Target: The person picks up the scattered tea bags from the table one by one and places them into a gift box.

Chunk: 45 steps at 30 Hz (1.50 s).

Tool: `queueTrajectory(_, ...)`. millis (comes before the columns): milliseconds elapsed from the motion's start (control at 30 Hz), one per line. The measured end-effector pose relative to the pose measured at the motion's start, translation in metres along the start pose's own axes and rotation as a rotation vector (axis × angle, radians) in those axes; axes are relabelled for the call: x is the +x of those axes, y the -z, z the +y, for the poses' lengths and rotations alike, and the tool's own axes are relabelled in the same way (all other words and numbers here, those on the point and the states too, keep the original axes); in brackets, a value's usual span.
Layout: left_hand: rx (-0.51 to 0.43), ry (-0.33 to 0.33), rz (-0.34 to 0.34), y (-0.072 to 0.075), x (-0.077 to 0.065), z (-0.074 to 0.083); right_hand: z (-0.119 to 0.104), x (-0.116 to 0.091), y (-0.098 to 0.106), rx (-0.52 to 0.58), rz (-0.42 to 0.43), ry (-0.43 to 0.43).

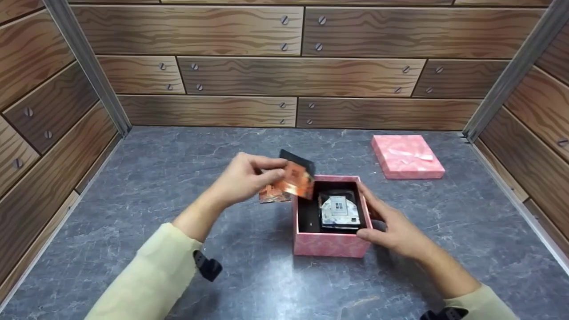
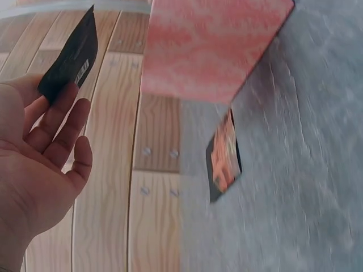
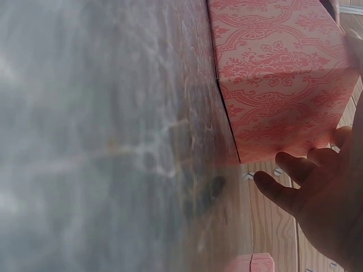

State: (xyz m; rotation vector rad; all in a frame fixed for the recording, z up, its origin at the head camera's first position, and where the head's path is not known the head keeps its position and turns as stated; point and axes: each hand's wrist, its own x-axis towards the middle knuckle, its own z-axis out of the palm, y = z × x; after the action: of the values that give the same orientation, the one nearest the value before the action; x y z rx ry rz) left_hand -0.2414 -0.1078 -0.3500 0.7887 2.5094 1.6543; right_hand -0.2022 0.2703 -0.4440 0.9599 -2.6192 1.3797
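My left hand pinches a flat orange and black foil sachet between thumb and fingers, over the left rim of an uncovered pink box. The sachet's dark back with a small barcode shows in the left wrist view. On the table by the box's left side lies another orange sachet, partly hidden in the head view by the raised one. Dark-edged packets with a white patterned front lie inside the box, toward its right. My right hand holds the box's right side, thumb at the near corner.
The pink lid with a pale ribbon bow rests behind and right of the box. Wood-patterned panels enclose the grey marbled table at the back and both sides.
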Motion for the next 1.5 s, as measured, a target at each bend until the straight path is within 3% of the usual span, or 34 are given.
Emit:
queueTrajectory(133, 0.014, 0.021, -0.054, -0.021, 0.007, 0.004, 0.001, 0.0, 0.0, 0.004, 0.0, -0.004)
queueTrajectory(233, 0.082, 0.015, -0.078, -0.036, 0.011, 0.003, 0.001, -0.001, 0.0, 0.007, -0.001, -0.018)
queueTrajectory(400, 0.234, -0.055, -0.076, -0.059, 0.016, 0.001, 0.001, -0.001, 0.0, -0.008, 0.001, -0.031)
queueTrajectory(567, 0.298, -0.059, -0.083, -0.075, 0.02, 0.0, 0.001, -0.001, 0.0, -0.001, -0.007, -0.034)
queueTrajectory(867, 0.363, -0.06, -0.115, -0.092, 0.026, 0.001, 0.001, 0.0, 0.001, -0.009, -0.011, -0.037)
queueTrajectory(1167, 0.444, -0.147, -0.136, -0.103, 0.03, -0.004, 0.001, 0.001, 0.001, -0.026, -0.01, -0.02)
queueTrajectory(1500, 0.697, -0.121, -0.16, -0.114, 0.035, 0.001, 0.001, 0.0, 0.002, -0.005, -0.016, -0.003)
